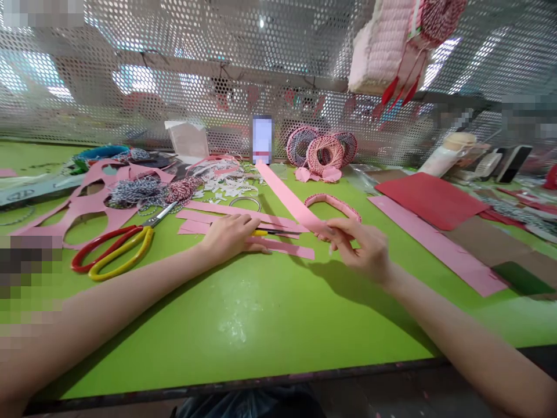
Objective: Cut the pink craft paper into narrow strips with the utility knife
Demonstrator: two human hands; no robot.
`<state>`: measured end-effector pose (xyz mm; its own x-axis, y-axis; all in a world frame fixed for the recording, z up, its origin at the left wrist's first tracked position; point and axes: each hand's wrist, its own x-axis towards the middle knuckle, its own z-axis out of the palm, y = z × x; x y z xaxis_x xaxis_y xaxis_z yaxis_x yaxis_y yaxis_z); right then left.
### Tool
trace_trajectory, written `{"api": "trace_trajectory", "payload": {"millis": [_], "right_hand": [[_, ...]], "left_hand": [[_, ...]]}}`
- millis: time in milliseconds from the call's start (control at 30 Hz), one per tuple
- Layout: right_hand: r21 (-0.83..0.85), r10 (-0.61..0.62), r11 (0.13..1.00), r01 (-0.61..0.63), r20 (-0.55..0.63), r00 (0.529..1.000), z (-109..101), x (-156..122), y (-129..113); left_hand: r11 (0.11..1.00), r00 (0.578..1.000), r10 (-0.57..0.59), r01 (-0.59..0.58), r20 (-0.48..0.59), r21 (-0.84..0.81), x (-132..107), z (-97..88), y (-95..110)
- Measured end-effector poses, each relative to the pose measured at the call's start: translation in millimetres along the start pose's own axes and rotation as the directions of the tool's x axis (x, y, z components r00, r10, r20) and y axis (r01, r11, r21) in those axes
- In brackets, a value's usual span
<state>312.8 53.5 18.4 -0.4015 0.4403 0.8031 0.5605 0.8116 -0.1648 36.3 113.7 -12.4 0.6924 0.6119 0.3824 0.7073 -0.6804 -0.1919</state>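
My right hand (363,247) pinches the near end of a long pink paper strip (289,197), which slants up and away to the left. Just behind that hand lies a pink horseshoe-shaped ring (333,203). My left hand (230,235) rests palm down on several pink paper strips (243,217) lying flat on the green table (243,313), its fingers closed around a thin tool with a yellow handle (276,232).
Large red-and-yellow scissors (119,247) lie left of my left hand. Pink cut-out sheets (82,203) and twine bundles (143,190) sit far left. Woven rings (322,152) stand at the back. Red and pink sheets (429,200) lie right. A perforated metal wall (174,69) backs the table.
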Motion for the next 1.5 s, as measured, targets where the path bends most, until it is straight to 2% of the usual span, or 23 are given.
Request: {"api": "trace_trajectory", "payload": {"millis": [200,333,367,433,467,533,600,667,733,767,867,933,1033,1100,1200,1267,1300,1367,1433,1500], "right_hand": [[0.004,0.018,1.0,-0.018,-0.023,1.0,1,3,-2],[0.055,0.079,0.995,-0.079,-0.005,0.997,-3,8,-8],[0.08,0.116,0.99,-0.116,0.002,0.993,-4,10,-11],[0.217,0.262,0.941,-0.259,0.016,0.965,-4,16,-18],[0.324,0.36,0.878,-0.352,0.037,0.932,-4,20,-22],[0.528,0.53,0.671,-0.52,0.149,0.835,-1,27,-27],[0.622,0.592,0.463,-0.631,0.312,0.743,3,35,-31],[0.633,0.584,0.287,-0.719,0.479,0.655,8,42,-34],[0.615,0.546,0.142,-0.776,0.605,0.579,13,45,-36],[0.602,0.522,0.094,-0.793,0.648,0.554,15,45,-37],[0.58,0.459,0.038,-0.814,0.714,0.53,18,40,-41],[0.583,0.435,0.0,-0.812,0.731,0.525,17,34,-43],[0.629,0.458,-0.06,-0.775,0.707,0.538,13,26,-41],[0.669,0.508,-0.056,-0.741,0.658,0.556,11,25,-37],[0.728,0.555,-0.011,-0.686,0.575,0.601,9,25,-29],[0.766,0.524,0.009,-0.642,0.544,0.656,10,24,-26],[0.774,0.483,0.015,-0.633,0.549,0.682,11,22,-26],[0.758,0.369,0.022,-0.652,0.6,0.71,16,18,-29],[0.713,0.252,0.053,-0.699,0.668,0.7,23,12,-37],[0.658,0.196,0.144,-0.739,0.713,0.673,30,7,-46]], "left_hand": [[0.996,0.994,-0.072,0.067,-0.082,-0.057,6,8.6,-5],[0.986,0.96,-0.084,0.041,-0.267,-0.161,-1,-7.2,-7],[0.981,0.946,-0.081,0.019,-0.315,-0.195,-4,-12.8,-8],[0.962,0.918,-0.052,-0.059,-0.392,-0.266,-9,-23.2,-10],[0.948,0.905,-0.028,-0.11,-0.424,-0.297,-11,-27.5,-11],[0.916,0.877,0.01,-0.201,-0.481,-0.347,-13,-33.7,-10],[0.892,0.853,-0.003,-0.234,-0.522,-0.387,-13,-39.3,-6],[0.882,0.836,-0.061,-0.21,-0.545,-0.422,-11,-47.8,-1],[0.875,0.85,-0.127,-0.147,-0.511,-0.462,-8,-61.0,5],[0.865,0.879,-0.148,-0.107,-0.454,-0.49,-6,-68.8,7],[0.781,0.982,-0.114,-0.004,-0.15,-0.625,-3,-91.2,9],[0.723,0.997,-0.075,0.068,0.02,-0.688,-2,-100.6,9],[0.698,0.981,-0.126,0.193,0.147,-0.69,-1,-105.9,6],[0.684,0.961,-0.184,0.275,0.205,-0.676,0,-107.0,3],[0.555,0.9,-0.187,0.427,0.393,-0.713,2,-110.0,-3],[0.455,0.856,-0.156,0.505,0.493,-0.734,3,-112.7,-2],[0.427,0.848,-0.146,0.519,0.51,-0.74,4,-113.6,1],[0.411,0.857,-0.159,0.509,0.491,-0.756,5,-114.4,9],[0.391,0.863,-0.173,0.502,0.474,-0.772,5,-114.1,18],[0.372,0.87,-0.198,0.493,0.452,-0.786,5,-113.9,24]]}}
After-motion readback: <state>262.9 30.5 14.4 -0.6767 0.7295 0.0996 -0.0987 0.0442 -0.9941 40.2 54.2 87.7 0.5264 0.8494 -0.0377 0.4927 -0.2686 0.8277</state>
